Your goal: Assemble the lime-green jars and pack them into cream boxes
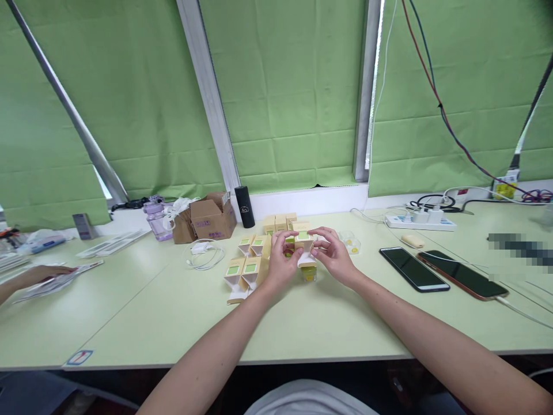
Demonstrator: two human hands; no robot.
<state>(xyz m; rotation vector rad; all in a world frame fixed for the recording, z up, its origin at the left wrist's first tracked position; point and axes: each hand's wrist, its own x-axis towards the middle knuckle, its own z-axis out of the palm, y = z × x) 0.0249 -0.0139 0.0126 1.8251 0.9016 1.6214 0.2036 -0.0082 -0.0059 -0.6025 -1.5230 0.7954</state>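
Both hands meet over the middle of the pale green table [129, 323], gripping one small beige carton with a green label [303, 237]. My left hand [281, 262] pinches its left side and my right hand [332, 253] holds the right side, with a white flap showing below. Just under the carton sits a small clear jar with yellow-green contents [308, 273]. Several matching small cartons [244, 270] stand in rows to the left and behind my hands.
A brown cardboard box [211, 218], a black cylinder [245, 206], a purple bottle [156, 219] and a white cable [204, 253] lie at the back left. Two phones [440, 271] and a power strip [421, 220] are at the right. Another person's hand [38, 275] rests at the far left.
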